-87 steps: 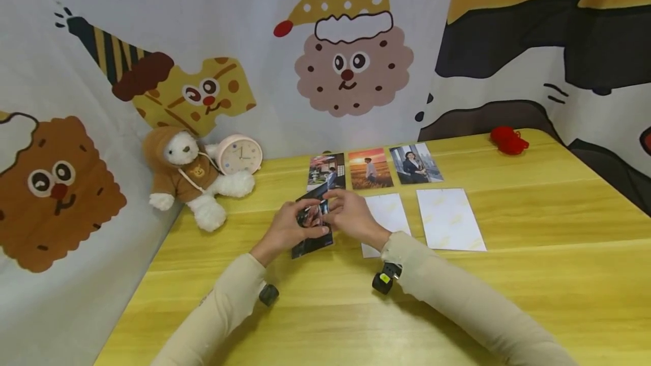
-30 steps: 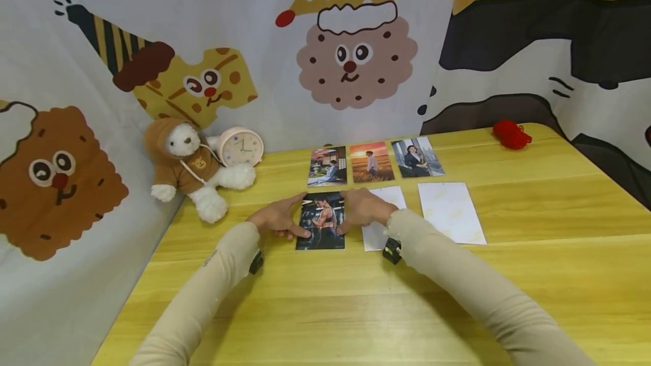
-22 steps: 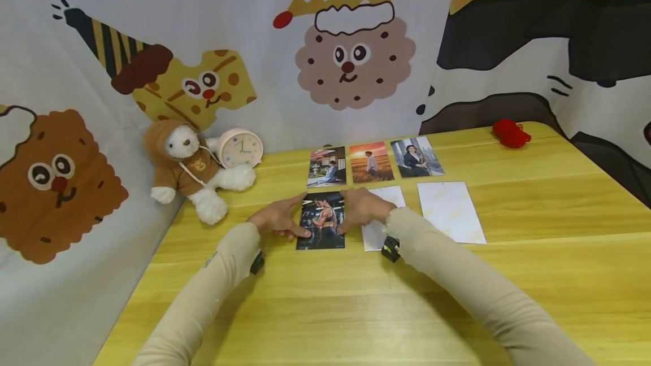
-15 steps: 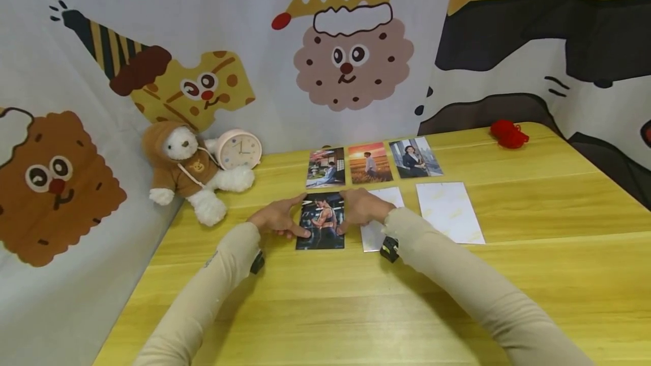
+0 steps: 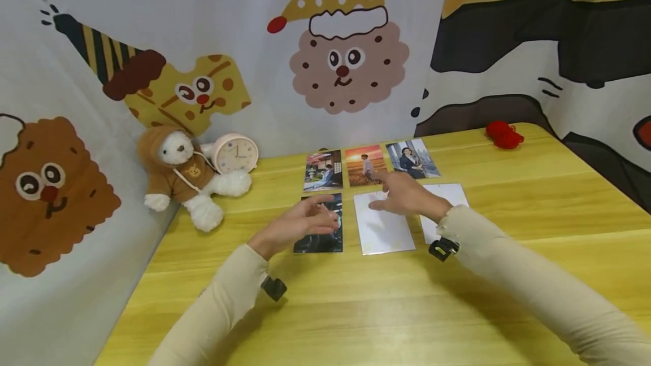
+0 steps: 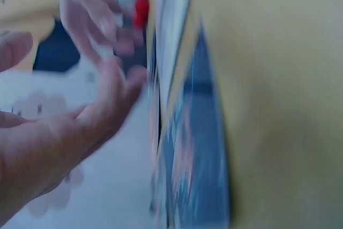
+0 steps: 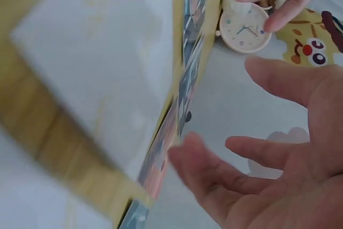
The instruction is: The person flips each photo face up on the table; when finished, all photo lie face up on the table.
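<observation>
My left hand [image 5: 300,223] hovers over the dark gym photo [image 5: 319,243], which lies face up at the left of the near row and is partly covered by the hand. Its fingers are spread and hold nothing, as the left wrist view also shows. Above the middle face-down white photo card [image 5: 385,233] is my right hand [image 5: 409,195], its fingers apart with nothing between them. Another white card [image 5: 429,231] lies to the right, partly behind the right wrist. Behind them sit the garden photo [image 5: 324,171], the sunset photo [image 5: 365,164] and the office photo [image 5: 413,158], all face up.
A plush bear [image 5: 185,177] in a brown hoodie leans at the back left beside a pink alarm clock [image 5: 235,154]. Red yarn [image 5: 504,135] lies at the back right of the wooden table [image 5: 346,315]. A cartoon-printed cloth [image 5: 274,72] hangs behind.
The gym photo was turned and laid flat, then squared up between both hands. Since then both hands have lifted off it, the right moving rightward over the middle white card.
</observation>
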The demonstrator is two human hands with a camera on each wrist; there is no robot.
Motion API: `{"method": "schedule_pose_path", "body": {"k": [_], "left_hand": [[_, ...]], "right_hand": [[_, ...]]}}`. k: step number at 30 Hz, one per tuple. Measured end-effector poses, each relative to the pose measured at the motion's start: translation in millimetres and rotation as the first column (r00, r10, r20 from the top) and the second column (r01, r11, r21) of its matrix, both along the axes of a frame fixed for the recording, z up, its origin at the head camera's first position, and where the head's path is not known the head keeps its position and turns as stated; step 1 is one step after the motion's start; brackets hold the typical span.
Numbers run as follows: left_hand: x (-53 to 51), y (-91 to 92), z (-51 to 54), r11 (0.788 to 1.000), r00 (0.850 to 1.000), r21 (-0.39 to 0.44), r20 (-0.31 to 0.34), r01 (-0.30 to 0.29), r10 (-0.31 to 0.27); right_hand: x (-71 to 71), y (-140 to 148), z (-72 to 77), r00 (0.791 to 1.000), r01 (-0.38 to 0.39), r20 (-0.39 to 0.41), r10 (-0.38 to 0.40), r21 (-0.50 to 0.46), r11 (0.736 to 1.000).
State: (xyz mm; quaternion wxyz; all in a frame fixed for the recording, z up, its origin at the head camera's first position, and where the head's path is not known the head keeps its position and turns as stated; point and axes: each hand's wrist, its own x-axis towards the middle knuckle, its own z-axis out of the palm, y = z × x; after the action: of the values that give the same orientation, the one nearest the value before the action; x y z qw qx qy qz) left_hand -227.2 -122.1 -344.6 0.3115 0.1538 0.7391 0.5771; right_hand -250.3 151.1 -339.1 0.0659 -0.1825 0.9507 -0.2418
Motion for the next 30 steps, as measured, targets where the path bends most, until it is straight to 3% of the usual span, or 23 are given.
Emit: {"method": "schedule_pose_path", "body": {"k": [4,12,20,26,30], "left_hand": [[16.6,18.8,-0.8,0.996,0.992,0.084,0.116,0.034,-0.044],[24.6,39.0,-8.9,0.986,0.98,0.154,0.195,-0.064,0.033],[25.7,50.0,-13.0,0.963,0.968,0.222,0.232,-0.149,0.096],[24.9,50.2,-13.0,0.937,0.954,0.246,0.232,-0.247,0.191],[22.5,50.2,-10.1,0.926,0.952,0.268,0.223,-0.265,0.208]], "right_hand": [[16.6,12,-2.5,0.999,-0.037,0.005,0.037,0.003,0.999],[42.0,15,-7.1,0.997,-0.024,0.073,0.027,-0.05,0.998],[46.2,12,-21.0,0.996,-0.002,0.087,0.007,-0.057,0.998],[48.1,9,-24.5,0.999,-0.012,0.048,0.015,-0.066,0.998],[49.3,6,-25.4,0.999,-0.045,0.018,0.047,-0.089,0.995]]}}
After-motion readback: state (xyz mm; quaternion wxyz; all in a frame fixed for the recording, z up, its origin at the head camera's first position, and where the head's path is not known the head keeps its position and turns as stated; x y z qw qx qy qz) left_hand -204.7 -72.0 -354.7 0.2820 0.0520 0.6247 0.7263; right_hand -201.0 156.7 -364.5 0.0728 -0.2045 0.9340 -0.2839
